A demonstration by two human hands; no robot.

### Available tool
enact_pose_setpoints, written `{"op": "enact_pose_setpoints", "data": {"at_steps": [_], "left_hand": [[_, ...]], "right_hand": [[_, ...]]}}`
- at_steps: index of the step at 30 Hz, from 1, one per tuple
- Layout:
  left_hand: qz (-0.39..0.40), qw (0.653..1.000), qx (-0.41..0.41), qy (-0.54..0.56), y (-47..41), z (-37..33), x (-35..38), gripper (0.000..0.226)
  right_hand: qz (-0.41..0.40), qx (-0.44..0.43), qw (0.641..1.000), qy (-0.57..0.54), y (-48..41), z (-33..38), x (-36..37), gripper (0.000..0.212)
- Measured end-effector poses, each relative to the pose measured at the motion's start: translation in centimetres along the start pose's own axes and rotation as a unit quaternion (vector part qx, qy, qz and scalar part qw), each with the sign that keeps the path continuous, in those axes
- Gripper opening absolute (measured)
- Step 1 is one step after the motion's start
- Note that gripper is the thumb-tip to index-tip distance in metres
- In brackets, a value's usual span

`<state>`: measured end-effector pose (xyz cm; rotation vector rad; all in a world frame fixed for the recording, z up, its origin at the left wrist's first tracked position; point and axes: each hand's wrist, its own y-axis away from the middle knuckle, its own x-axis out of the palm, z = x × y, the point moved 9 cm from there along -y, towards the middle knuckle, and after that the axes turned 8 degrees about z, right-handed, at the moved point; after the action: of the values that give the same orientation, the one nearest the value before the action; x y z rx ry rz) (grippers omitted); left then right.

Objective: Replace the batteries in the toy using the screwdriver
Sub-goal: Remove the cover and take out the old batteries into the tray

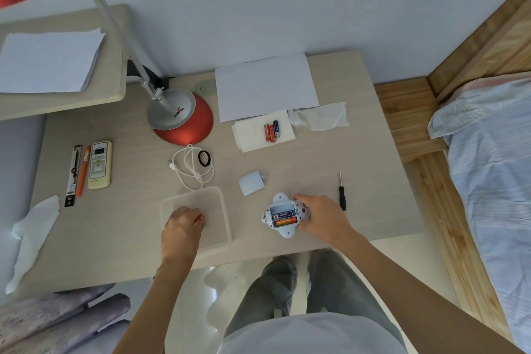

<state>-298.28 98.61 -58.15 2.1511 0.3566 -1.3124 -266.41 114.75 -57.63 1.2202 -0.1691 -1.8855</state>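
- Two batteries (pixel 286 221) sat in the open compartment of the toy (pixel 283 231), which lay underside up near the front edge of the desk (pixel 373 210), right of centre; a third slot appeared empty.
- Right hand (pixel 321 215) gripped the toy's right side, fingers curled round its body.
- Left hand (pixel 179 227) pinched a red battery (pixel 199 219) in curled fingers over a clear tray (pixel 225 210), also by the front edge.
- Three spare cells (pixel 271 131) rested on a tissue (pixel 253 138) toward the back edge. With red casings in both places, a spent cell could plausibly be mistaken for a fresh one and go back in.
- Polarity was another risk: a cell seated the wrong way round would leave the toy dead.
- The battery cover (pixel 252 186) lay loose just behind the toy, and the screwdriver (pixel 342 191) lay untouched to its right. No screw could be made out; one that small could easily roll off the desk.
- The toy's nearness to the front edge meant a slipped grip could send it to the floor.
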Motion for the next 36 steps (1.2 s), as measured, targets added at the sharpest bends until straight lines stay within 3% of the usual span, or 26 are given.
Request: {"op": "enact_pose_setpoints", "data": {"at_steps": [3,8,10,12,15,19,25,31,36], "left_hand": [[-0.039,0.998,0.032,0.025,0.9,-1.9,-1.5,0.024],[-0.092,0.981,0.163,0.044,3.3,-8.9,-3.2,0.038],[-0.081,0.972,0.216,0.055,4.1,-12.2,-2.6,0.048],[-0.019,0.968,0.243,0.063,4.2,-14.8,-0.7,0.064],[0.099,0.965,0.231,0.076,3.5,-16.7,3.6,0.083],[0.191,0.952,0.209,0.12,2.7,-17.1,8.1,0.087],[0.2,0.921,0.148,0.299,1.9,-15.8,9.7,0.08],[0.238,0.887,0.086,0.387,1.2,-15.4,10.5,0.08],[0.26,0.858,0.057,0.44,1.2,-15.8,10.7,0.079]], "right_hand": [[0.001,0.003,1.0,-0.004,0.1,-0.1,0.0,0.061],[-0.001,0.005,1.0,-0.004,0.1,0.0,0.0,0.062],[-0.001,0.005,1.0,-0.007,0.1,-0.1,0.0,0.061],[-0.002,0.006,1.0,-0.006,0.1,-0.2,0.1,0.061],[-0.006,0.006,1.0,0.004,0.1,-0.2,0.2,0.061],[-0.007,0.004,1.0,0.004,0.2,-0.2,0.4,0.058],[-0.011,0.001,1.0,0.005,0.7,-0.6,0.8,0.065],[-0.043,-0.032,0.997,0.064,1.6,-0.7,0.0,0.071],[-0.075,-0.067,0.994,0.045,1.7,0.7,-1.5,0.04]]}}
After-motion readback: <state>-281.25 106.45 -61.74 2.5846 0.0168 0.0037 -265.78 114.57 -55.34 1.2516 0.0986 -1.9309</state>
